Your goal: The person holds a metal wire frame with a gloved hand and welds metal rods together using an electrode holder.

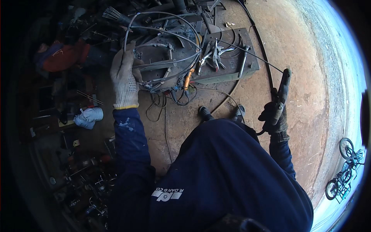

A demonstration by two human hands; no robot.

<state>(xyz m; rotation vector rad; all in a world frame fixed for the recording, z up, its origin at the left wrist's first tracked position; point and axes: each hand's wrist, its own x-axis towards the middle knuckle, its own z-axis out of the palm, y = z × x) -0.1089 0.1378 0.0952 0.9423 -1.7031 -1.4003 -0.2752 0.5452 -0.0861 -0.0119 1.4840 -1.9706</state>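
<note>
Left hand (125, 77), in a pale cotton glove with dotted palm: fingers and thumb closed on the near-left side of a bent-rod frame (161, 29). Frame is above the steel worktable (249, 63), toward its left end; cannot tell how much of its weight the table bears.

Right hand (276, 120), dark glove: clenched round the handle of a welding electrode holder (283, 92), out to the right, clear of the table. A long thin electrode (262, 59) runs from its head back over the tabletop; cannot tell whether the tip touches anything.

Locking pliers (216, 54) and a hammer (244, 60) lie on the table, right of the frame.

Handling, est.: frame light for its span, springy in the long hoops, stiffer near the cross-pieces; likely to swing or twist if held at one side only. Best hold: outer rod close to a joint, gloved, since joints may be hot. Electrode slim, coating probably brittle; hold by the insulated handle only
</note>
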